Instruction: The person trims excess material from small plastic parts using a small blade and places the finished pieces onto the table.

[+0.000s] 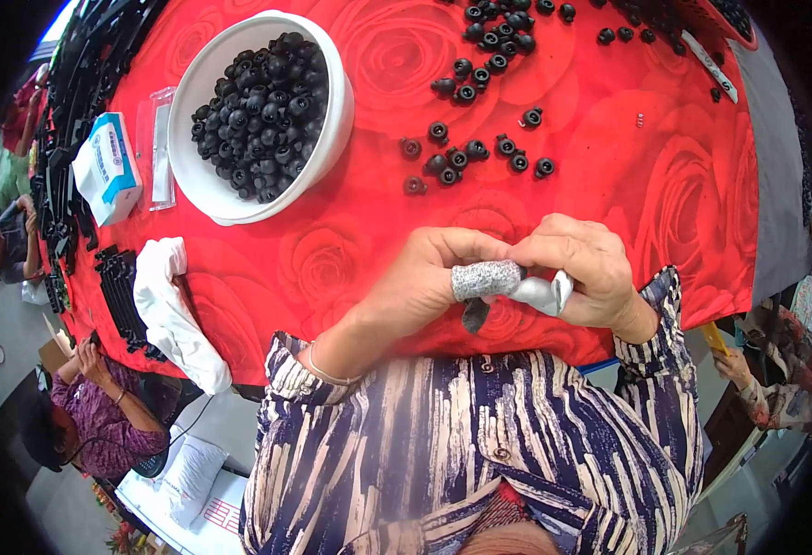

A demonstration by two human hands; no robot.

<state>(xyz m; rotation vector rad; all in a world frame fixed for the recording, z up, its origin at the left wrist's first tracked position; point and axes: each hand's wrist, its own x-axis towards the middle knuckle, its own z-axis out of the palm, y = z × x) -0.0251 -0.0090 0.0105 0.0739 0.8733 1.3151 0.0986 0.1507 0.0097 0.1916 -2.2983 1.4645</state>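
My left hand (415, 277) and my right hand (584, 268) meet over the near part of the table, thumbs and fingertips pinched together. Between them shows a bit of a small black piece (522, 271), mostly hidden by the fingers. A grey knitted finger cover (485, 279) sits on a left finger, with a darker grey tip below it. White wrapping (543, 294) covers a right finger. Beyond my hands lie several loose black round knobs (457, 159) with holes in their ends. A white bowl (341, 111) heaped with black knobs (263, 116) stands at the far left.
A red rose-patterned cloth (323, 264) covers the table. At left are a tissue box (110, 171), a clear plastic case (162, 153), a white cloth (170, 314) and black strips (121, 296). More knobs (498, 37) lie far off. Other people (101, 407) work at the sides.
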